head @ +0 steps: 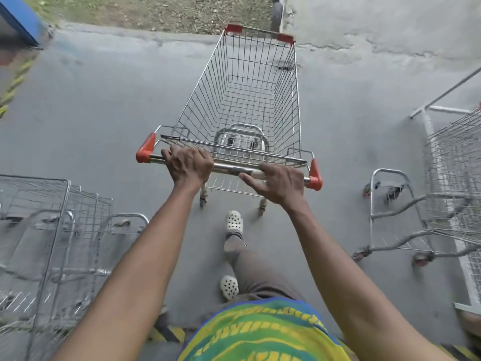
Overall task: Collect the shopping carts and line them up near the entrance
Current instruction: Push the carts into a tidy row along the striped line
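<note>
An empty wire shopping cart [244, 82] with red corner caps stands in front of me on grey concrete, its handle bar [226, 166] nearest me. My left hand [188, 165] grips the left part of the bar with curled fingers. My right hand [277, 185] holds the right part, thumb under the bar and fingers curled loosely over it. A row of nested carts [52, 230] stands at my lower left. Another cart [447, 183] stands at the right edge, its lower frame [390, 212] pointing toward me.
A strip of dirt and grass [156, 11] lies beyond the concrete ahead. A cracked grey wall [390, 22] rises at the upper right. A blue panel [20, 19] sits at the upper left. Yellow-black hazard striping [169, 333] marks the floor by my feet.
</note>
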### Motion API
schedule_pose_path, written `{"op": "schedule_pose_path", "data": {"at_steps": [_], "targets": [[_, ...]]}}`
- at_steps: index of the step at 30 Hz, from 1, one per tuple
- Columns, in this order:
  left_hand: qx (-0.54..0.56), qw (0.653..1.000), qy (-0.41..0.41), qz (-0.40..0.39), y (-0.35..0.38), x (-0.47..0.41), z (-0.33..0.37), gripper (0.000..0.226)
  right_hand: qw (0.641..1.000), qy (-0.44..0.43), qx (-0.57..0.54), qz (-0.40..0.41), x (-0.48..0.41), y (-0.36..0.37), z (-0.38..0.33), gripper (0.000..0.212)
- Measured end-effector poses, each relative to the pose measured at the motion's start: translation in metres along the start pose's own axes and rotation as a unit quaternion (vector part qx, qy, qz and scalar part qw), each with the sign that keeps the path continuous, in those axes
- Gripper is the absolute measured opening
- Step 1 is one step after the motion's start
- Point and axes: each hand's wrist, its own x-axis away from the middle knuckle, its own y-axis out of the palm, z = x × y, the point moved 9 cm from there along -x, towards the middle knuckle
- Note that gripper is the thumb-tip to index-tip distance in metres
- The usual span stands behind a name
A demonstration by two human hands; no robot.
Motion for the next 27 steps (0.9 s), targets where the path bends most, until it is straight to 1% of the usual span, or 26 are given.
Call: {"op": "schedule_pose_path", "data": {"at_steps": [2,6,9,13,17,19,22,25,27], "targets": [[0.005,1.0,0.015,-0.004,0.003,-0.031,0.013,0.055,1.0,0.007,0.017,0.018,-0.026,-0.003,0.006,0.081],[0.023,0.999,0.046,-0.01,0.009,-0.098,0.039,0.06,0.999,0.015,0.041,0.021,-0.09,-0.001,0.022,0.078],[0.016,0.996,0.072,-0.04,0.007,-0.155,0.057,0.067,0.999,0.033,0.029,0.02,-0.147,0.0,0.038,0.076],[-0.016,0.992,0.09,-0.09,0.015,-0.239,0.07,0.069,0.998,0.055,0.039,0.002,-0.224,0.01,0.045,0.076],[-0.035,0.989,0.097,-0.104,0.021,-0.302,0.071,0.063,0.997,0.061,0.048,-0.029,-0.284,0.02,0.036,0.076],[-0.035,0.989,0.101,-0.098,0.019,-0.32,0.064,0.062,0.996,0.06,0.051,-0.038,-0.304,0.024,0.028,0.074],[-0.036,0.991,0.105,-0.078,0.012,-0.332,0.054,0.06,0.997,0.058,0.041,-0.037,-0.322,0.026,0.015,0.076],[-0.035,0.992,0.094,-0.077,0.009,-0.336,0.034,0.061,0.997,0.047,0.042,-0.054,-0.327,0.028,-0.005,0.076],[-0.031,0.992,0.092,-0.08,0.01,-0.334,0.014,0.061,0.996,0.04,0.046,-0.07,-0.325,0.032,-0.022,0.081]]}}
